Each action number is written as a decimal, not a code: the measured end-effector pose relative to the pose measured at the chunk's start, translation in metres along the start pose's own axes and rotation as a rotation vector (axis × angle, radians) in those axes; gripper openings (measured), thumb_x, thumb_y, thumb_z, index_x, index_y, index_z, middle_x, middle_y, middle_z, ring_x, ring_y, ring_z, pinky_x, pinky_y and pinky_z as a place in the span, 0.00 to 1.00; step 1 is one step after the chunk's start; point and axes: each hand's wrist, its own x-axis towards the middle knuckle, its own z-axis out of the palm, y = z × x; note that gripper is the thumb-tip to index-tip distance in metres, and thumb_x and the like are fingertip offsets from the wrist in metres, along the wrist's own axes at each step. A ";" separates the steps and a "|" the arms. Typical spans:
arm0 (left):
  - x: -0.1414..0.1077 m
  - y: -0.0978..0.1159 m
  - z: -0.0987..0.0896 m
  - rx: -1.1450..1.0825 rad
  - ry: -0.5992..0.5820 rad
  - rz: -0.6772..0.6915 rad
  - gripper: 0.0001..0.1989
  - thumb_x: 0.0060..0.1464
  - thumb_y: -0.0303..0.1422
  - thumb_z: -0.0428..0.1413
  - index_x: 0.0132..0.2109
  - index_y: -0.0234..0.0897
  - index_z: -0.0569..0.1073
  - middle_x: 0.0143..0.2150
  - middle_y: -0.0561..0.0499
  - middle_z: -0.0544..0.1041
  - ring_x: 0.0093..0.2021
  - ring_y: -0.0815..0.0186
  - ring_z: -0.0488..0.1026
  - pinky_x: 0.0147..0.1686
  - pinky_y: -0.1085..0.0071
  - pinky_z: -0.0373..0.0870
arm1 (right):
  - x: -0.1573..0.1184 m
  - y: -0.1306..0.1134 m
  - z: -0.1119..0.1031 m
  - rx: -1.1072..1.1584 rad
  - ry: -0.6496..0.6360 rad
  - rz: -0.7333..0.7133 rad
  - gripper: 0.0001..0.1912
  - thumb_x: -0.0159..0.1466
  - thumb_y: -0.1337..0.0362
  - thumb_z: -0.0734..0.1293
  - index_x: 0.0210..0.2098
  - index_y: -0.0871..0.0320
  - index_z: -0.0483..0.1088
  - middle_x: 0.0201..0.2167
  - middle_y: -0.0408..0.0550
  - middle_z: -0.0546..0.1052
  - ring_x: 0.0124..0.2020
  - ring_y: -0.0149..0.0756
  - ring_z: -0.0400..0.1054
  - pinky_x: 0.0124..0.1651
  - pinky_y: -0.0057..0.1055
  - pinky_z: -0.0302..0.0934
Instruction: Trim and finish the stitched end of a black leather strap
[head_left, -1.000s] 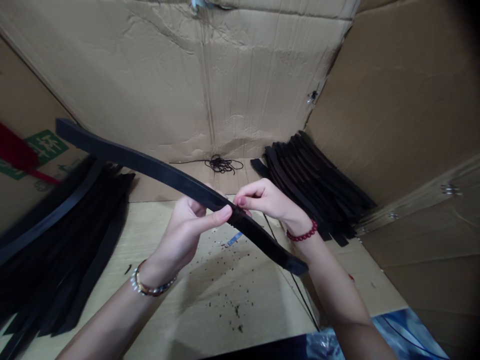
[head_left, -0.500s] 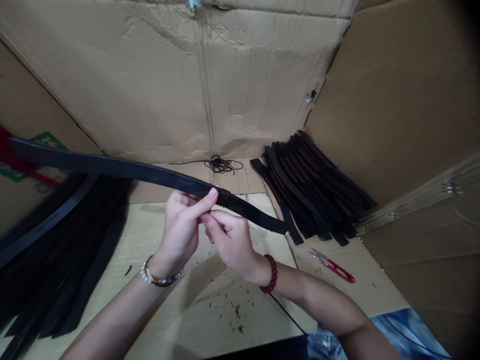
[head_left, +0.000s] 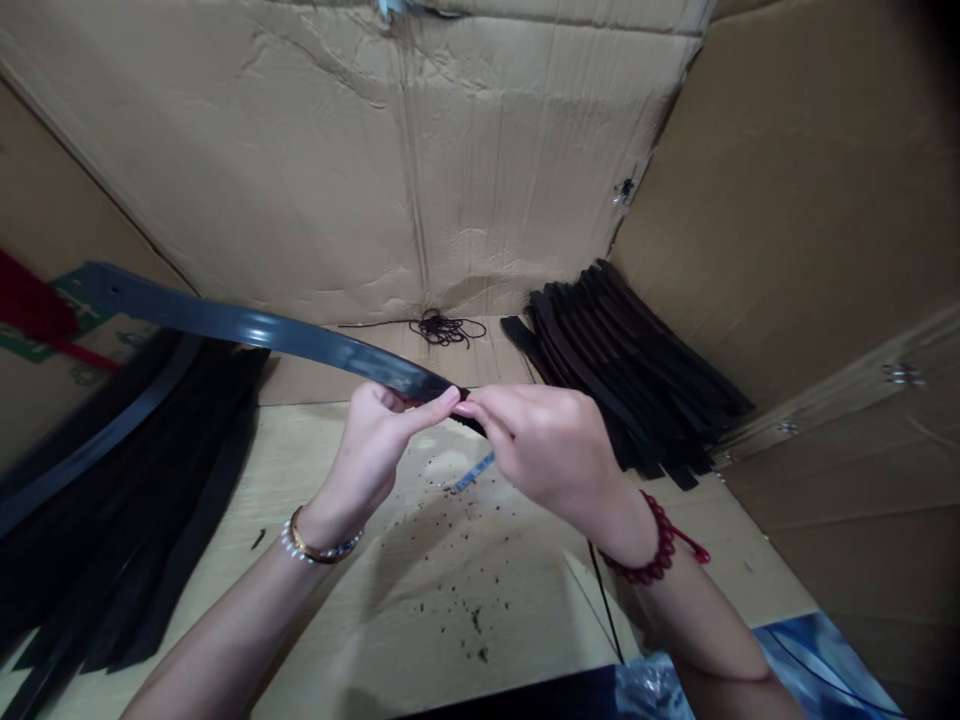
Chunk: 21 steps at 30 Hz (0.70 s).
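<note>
My left hand (head_left: 371, 455) and right hand (head_left: 551, 450) pinch a long, curved black leather strap (head_left: 255, 335) between thumbs and fingertips, my fingers closed narrowly on its flat, glossy band. Under the strap lies a pale wooden tabletop (head_left: 450, 590), gritty with dark crumbs. Behind the strap, a loose coil of thin black cord (head_left: 442, 328) sits before creased corrugated cardboard (head_left: 300, 150); a heap of dark straps (head_left: 150, 480) lies below its far end, another stack (head_left: 637, 370) beyond my right hand.

Creased corrugated cardboard panels (head_left: 300, 150) rise behind and beside a pale wooden tabletop (head_left: 390, 650), meeting at folded corners.
</note>
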 end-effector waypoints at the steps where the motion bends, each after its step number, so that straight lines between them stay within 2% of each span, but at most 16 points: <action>1: -0.001 0.001 0.000 0.005 -0.010 -0.015 0.10 0.45 0.31 0.70 0.32 0.35 0.77 0.34 0.50 0.81 0.37 0.63 0.78 0.40 0.70 0.74 | 0.000 0.004 -0.003 0.002 0.000 -0.010 0.19 0.73 0.59 0.60 0.32 0.60 0.77 0.26 0.46 0.79 0.26 0.32 0.71 0.27 0.32 0.50; 5: -0.003 0.004 -0.002 0.013 -0.054 -0.050 0.11 0.43 0.31 0.71 0.32 0.35 0.77 0.33 0.50 0.81 0.36 0.63 0.78 0.38 0.70 0.74 | 0.002 0.015 -0.009 0.026 0.013 -0.008 0.16 0.71 0.59 0.63 0.32 0.58 0.78 0.28 0.45 0.81 0.29 0.32 0.74 0.29 0.30 0.52; 10: -0.005 0.007 -0.002 -0.028 -0.168 -0.077 0.10 0.44 0.27 0.70 0.30 0.36 0.76 0.30 0.53 0.78 0.33 0.68 0.75 0.37 0.75 0.72 | 0.006 0.023 -0.013 0.137 -0.013 0.019 0.12 0.69 0.60 0.65 0.34 0.55 0.79 0.28 0.42 0.81 0.28 0.30 0.73 0.30 0.28 0.53; 15: -0.007 0.011 0.000 -0.095 -0.173 -0.079 0.09 0.46 0.27 0.69 0.30 0.36 0.75 0.31 0.54 0.76 0.33 0.71 0.72 0.36 0.77 0.70 | 0.010 0.026 -0.016 0.246 -0.067 0.051 0.13 0.69 0.59 0.66 0.32 0.57 0.80 0.23 0.41 0.79 0.21 0.26 0.66 0.29 0.26 0.52; 21: -0.008 0.012 0.000 -0.123 -0.173 -0.051 0.07 0.51 0.31 0.67 0.30 0.37 0.76 0.32 0.53 0.76 0.33 0.70 0.72 0.37 0.76 0.70 | 0.016 0.030 -0.020 0.493 -0.156 0.138 0.11 0.66 0.61 0.68 0.30 0.57 0.80 0.18 0.39 0.75 0.20 0.25 0.64 0.28 0.25 0.53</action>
